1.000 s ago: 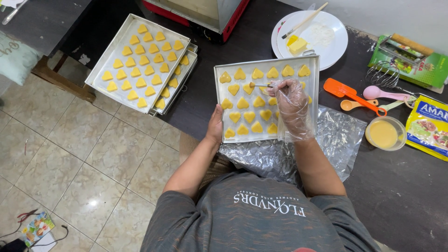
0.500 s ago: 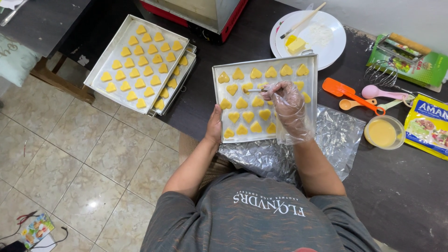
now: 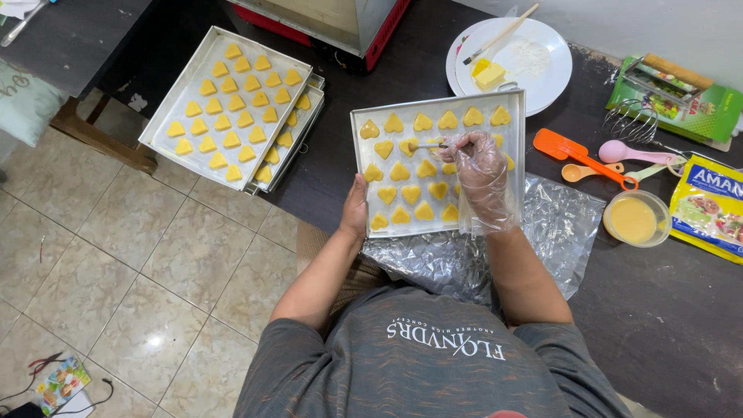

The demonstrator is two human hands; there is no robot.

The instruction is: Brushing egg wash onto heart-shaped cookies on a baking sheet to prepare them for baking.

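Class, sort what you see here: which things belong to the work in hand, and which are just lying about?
In use: right hand in a clear glove holding a small brush; left hand on the near tray; heart-shaped cookies.

Lying about: whisk; orange spatula; white plate; green packet.

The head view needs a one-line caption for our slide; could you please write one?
Gloved right hand brushes heart-shaped cookies on a baking tray steadied by the bare left hand.

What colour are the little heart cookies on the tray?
The heart cookies are yellow, seen best in the head view.
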